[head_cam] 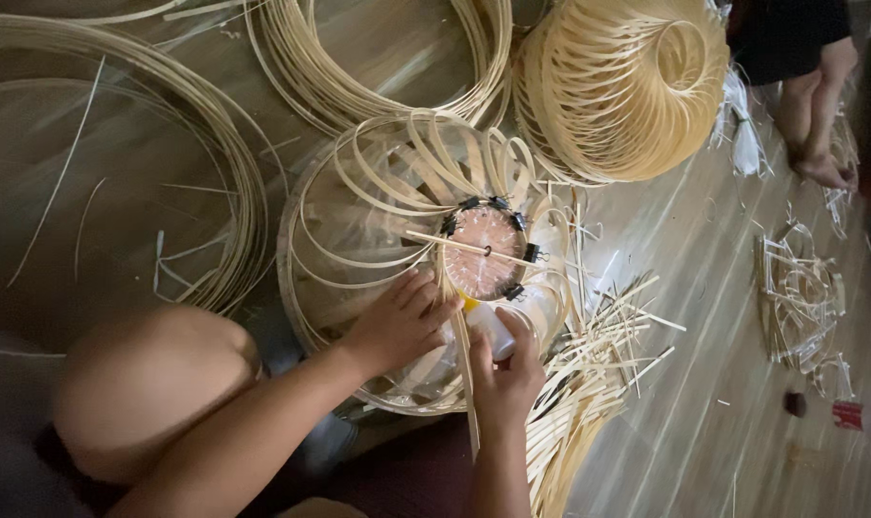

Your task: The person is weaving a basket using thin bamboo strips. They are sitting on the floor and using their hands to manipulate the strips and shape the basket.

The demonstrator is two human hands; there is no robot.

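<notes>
A half-built lampshade frame (378,201) of curved bamboo strips stands in front of me, over a clear mould. Its small top ring (483,251) carries several black binder clips and a thin stick laid across it. My left hand (397,321) presses flat on the strips just left of the ring, holding nothing. My right hand (508,369) is closed on a small white glue bottle (489,326) with a yellow tip aimed at the ring's lower edge, beside an upright bamboo strip (467,374).
A finished bamboo lampshade (627,86) lies at the top right. Coils of bamboo strip (119,115) lie at the left and top centre. Cut strips (589,374) are piled on the wooden floor at my right. Another person's legs (819,115) are at the far right.
</notes>
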